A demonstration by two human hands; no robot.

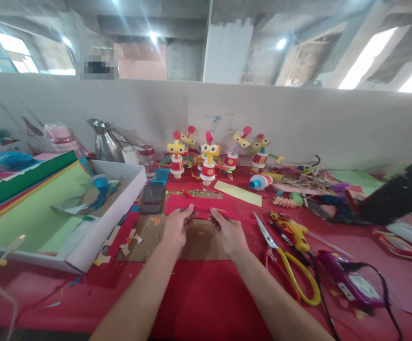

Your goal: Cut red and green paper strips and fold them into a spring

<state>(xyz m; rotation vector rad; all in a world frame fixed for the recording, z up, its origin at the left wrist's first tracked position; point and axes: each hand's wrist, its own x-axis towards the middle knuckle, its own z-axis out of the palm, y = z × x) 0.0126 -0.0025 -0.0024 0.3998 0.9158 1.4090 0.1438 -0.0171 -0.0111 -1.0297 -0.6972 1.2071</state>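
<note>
In the head view, both bare forearms reach forward from the bottom edge and slant inward, so the 2 hands face each other at mid-table, a narrow gap between them. The left hand (175, 228) has its thumb pointing up and inward, its fingers curled below the thumb tip. The right hand (231, 233) mirrors it, thumb angled up and to the left, fingers bent under.

Each grip is a nearly closed pinch at the near edge of the red paper (202, 204); the fingertips' exact contact is partly hidden. That paper lies crosswise in front of the hands, above the brown cardboard (206, 242), with a narrow end running out to the right.

Beyond it stand 5 cup figures (208, 169). The scissors (271, 243) lie just right of the right hand, with the yellow glue gun (300, 237) beside them.
</note>
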